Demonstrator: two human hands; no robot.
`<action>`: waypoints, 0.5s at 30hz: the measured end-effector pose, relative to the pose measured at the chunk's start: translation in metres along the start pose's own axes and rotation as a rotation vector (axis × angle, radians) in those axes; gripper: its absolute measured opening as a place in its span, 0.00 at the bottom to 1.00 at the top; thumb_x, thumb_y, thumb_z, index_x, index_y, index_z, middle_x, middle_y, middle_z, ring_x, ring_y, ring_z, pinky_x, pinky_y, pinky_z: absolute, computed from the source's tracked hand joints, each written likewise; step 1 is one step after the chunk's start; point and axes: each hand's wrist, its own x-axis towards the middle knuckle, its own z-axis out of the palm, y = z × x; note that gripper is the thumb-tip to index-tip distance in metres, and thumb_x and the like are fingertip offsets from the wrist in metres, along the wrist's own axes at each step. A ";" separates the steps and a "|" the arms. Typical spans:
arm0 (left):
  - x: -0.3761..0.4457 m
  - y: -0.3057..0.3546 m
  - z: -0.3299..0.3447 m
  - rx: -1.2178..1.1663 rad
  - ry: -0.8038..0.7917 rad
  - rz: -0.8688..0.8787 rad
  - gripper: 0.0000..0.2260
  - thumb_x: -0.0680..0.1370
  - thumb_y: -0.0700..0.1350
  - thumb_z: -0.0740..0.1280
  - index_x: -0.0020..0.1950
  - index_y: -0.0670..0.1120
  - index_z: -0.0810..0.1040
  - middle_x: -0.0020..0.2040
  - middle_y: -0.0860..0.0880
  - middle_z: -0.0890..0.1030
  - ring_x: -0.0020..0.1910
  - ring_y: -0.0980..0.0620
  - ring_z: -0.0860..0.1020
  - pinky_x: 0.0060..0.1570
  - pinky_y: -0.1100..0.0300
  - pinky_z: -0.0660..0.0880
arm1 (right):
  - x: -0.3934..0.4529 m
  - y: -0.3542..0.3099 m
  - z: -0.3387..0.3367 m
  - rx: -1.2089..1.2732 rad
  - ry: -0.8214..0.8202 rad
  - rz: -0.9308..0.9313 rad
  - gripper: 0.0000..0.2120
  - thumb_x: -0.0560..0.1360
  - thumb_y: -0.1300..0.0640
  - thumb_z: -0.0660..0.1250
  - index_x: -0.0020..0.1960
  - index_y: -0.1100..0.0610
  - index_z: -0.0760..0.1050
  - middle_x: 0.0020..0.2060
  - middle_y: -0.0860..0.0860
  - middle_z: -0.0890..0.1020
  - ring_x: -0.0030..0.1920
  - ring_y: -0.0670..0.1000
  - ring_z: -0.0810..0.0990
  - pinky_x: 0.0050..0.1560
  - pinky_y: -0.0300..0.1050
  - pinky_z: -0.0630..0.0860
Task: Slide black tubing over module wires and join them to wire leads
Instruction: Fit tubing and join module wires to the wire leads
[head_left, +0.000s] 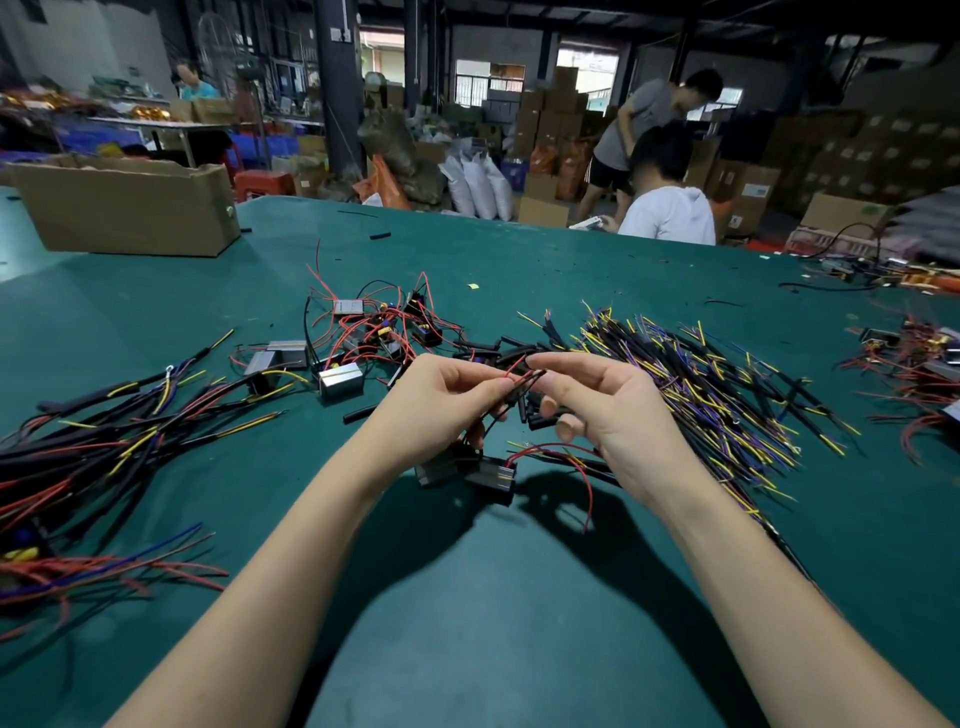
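Red and black wires (524, 375) are pinched in the left grip (447, 400) and right grip (602, 400), above a module (491, 475) on the worktop (467, 597).

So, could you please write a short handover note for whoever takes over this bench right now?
Left hand pinches thin red and black wires above the table; right hand pinches their tips.
A black module lies on the green table below the hands, its red wire curling right.
Short black tubing pieces lie just behind the hands. Wire leads are heaped right; sleeved bundles lie left; more modules sit behind.
Done: cannot tell for this piece.
Left: sleeve the held wires, join them to leads.
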 end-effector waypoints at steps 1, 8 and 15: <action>0.000 0.000 0.000 0.040 -0.006 0.012 0.07 0.78 0.44 0.66 0.47 0.51 0.84 0.30 0.54 0.78 0.24 0.54 0.72 0.26 0.67 0.67 | 0.000 0.000 0.001 -0.037 0.005 -0.029 0.08 0.75 0.67 0.67 0.47 0.57 0.82 0.33 0.49 0.83 0.31 0.45 0.75 0.26 0.34 0.70; 0.001 -0.001 -0.007 0.173 -0.110 0.008 0.07 0.78 0.45 0.67 0.50 0.49 0.85 0.25 0.56 0.71 0.23 0.57 0.64 0.25 0.68 0.62 | -0.004 0.000 0.001 -0.450 -0.006 -0.289 0.11 0.72 0.69 0.70 0.50 0.56 0.82 0.35 0.49 0.81 0.32 0.46 0.77 0.32 0.35 0.73; -0.002 0.001 -0.010 0.172 -0.152 -0.023 0.10 0.78 0.46 0.67 0.48 0.41 0.84 0.28 0.52 0.70 0.25 0.56 0.62 0.26 0.64 0.60 | -0.006 0.005 -0.005 -1.024 -0.004 -0.782 0.04 0.74 0.62 0.70 0.47 0.62 0.82 0.39 0.53 0.82 0.38 0.47 0.77 0.43 0.39 0.75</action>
